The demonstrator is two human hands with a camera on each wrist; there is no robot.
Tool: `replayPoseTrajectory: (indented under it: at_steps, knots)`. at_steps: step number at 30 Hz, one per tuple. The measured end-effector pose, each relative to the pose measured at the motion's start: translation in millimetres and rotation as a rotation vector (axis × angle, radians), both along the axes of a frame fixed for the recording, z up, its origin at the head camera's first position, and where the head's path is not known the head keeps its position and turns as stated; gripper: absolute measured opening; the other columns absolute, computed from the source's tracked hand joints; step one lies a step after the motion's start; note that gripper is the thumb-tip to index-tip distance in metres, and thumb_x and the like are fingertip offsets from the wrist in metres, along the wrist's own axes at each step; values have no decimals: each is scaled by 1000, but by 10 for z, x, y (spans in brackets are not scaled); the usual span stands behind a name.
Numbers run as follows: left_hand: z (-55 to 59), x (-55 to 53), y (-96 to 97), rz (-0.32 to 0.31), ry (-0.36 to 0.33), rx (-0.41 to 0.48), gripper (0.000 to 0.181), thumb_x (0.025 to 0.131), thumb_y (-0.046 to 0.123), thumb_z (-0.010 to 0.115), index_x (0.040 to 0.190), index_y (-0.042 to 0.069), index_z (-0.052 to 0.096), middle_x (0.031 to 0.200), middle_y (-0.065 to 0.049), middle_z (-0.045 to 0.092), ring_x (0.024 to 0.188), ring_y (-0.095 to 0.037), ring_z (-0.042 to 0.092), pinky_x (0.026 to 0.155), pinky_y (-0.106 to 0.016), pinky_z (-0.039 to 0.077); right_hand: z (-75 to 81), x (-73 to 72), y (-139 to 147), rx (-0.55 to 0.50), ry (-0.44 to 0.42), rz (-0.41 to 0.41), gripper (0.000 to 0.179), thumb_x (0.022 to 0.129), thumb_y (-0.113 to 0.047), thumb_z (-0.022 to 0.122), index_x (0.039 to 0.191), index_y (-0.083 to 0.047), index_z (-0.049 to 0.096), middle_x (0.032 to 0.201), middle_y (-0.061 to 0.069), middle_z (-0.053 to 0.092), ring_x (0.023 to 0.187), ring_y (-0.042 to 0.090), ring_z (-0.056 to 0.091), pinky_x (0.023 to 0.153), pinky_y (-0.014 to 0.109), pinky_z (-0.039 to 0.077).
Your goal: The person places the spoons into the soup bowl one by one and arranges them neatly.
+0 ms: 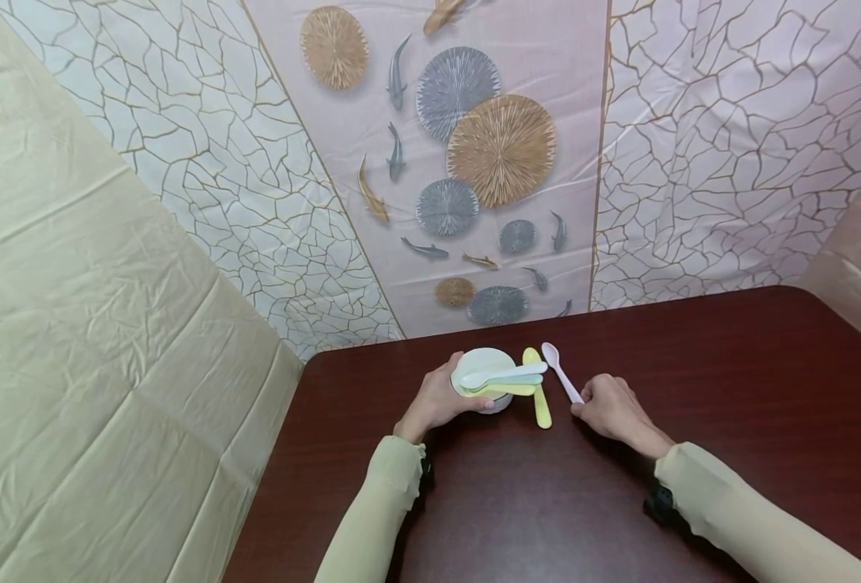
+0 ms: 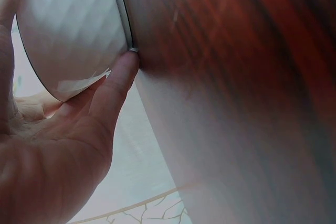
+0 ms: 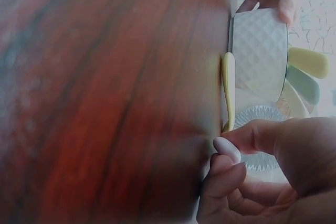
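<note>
A white bowl [image 1: 484, 357] with a quilted pattern on its outer wall [image 2: 73, 22] stands near the table's back edge. My left hand [image 1: 439, 400] grips it, thumb on the near side and fingers round the far side. Across its rim lie a white spoon [image 1: 506, 373], a mint green spoon [image 1: 526, 380] and a yellow spoon [image 1: 512, 389], their handles pointing right. Beside the bowl another yellow spoon [image 1: 542, 406] lies on the table. My right hand [image 1: 611, 409] pinches a pale pink spoon [image 1: 563, 377] by its handle end [image 3: 227, 149]; the spoon's bowl points away from me.
The dark red-brown table [image 1: 517, 502] has rounded back corners. A patterned cloth wall [image 1: 503, 154] with fish and round motifs rises right behind it. Beige cloth [image 1: 124, 340] hangs on the left side, and more on the right.
</note>
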State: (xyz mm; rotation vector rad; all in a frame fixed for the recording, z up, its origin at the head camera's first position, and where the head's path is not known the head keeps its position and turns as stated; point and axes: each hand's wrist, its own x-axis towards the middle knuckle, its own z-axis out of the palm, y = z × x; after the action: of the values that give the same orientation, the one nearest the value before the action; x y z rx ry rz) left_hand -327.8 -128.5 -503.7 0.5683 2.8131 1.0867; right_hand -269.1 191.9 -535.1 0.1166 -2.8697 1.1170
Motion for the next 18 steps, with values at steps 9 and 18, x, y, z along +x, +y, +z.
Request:
replayPoseTrajectory:
  at_steps: [9, 18]
  knots:
    - [2, -8, 2, -4, 2, 7, 112, 78, 45, 98, 166, 5, 42, 151, -14, 67, 138, -33, 64, 116, -50, 51, 225, 130, -55, -9, -53, -10, 40, 94, -15, 78, 60, -15, 56, 57, -8, 43, 58, 13, 44, 58, 29, 36]
    - [9, 10, 5, -6, 10, -6, 105, 79, 46, 98, 163, 10, 46, 147, -12, 70, 134, -30, 66, 112, -48, 53, 189, 132, -17, -13, -46, -65, 32, 92, -17, 78, 64, -14, 64, 61, -4, 54, 62, 16, 49, 61, 30, 41]
